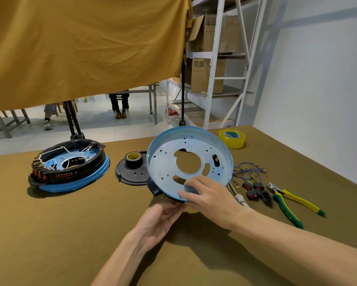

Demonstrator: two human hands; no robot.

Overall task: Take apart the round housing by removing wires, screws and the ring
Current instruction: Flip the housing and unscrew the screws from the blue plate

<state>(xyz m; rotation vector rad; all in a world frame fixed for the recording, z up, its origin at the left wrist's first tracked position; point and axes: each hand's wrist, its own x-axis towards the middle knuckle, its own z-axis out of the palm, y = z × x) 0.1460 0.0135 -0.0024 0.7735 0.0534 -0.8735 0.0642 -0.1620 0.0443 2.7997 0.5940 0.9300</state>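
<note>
Tilting the blue round housing (189,159) up at frame centre; left hand (162,218) cupping its lower rim from beneath, right hand (208,196) gripping that rim, thumb inside the dish.

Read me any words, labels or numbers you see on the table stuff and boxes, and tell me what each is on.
None can be read.
Second housing: red and white markings on its black ring, too blurred.
Pliers: print on the green handle, too small.
Cardboard boxes: small printed marks, illegible.
Yellow tape roll: green inner label, no readable text.
</note>
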